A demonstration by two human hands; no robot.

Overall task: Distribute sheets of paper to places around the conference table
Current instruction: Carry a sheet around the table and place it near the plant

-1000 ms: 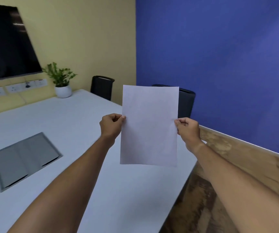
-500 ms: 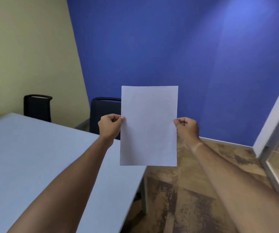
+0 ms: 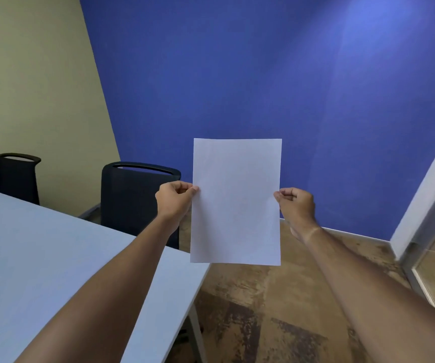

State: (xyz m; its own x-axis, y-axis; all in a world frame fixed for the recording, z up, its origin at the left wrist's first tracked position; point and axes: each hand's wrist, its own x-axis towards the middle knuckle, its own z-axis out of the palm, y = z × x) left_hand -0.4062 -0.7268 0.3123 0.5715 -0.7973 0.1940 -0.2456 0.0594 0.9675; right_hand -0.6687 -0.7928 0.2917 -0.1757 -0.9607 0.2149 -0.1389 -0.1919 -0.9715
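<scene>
Beyond table corner (image 3: 198, 268), floor (image 3: 276, 310)

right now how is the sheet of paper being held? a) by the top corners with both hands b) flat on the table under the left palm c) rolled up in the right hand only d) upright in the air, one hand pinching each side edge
d: the sheet of paper hangs upright in the air, the left hand pinching its left edge and the right hand its right edge about midway up, clear of the table.

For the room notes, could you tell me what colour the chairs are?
Black, both chairs, clearest in the head view.
</scene>
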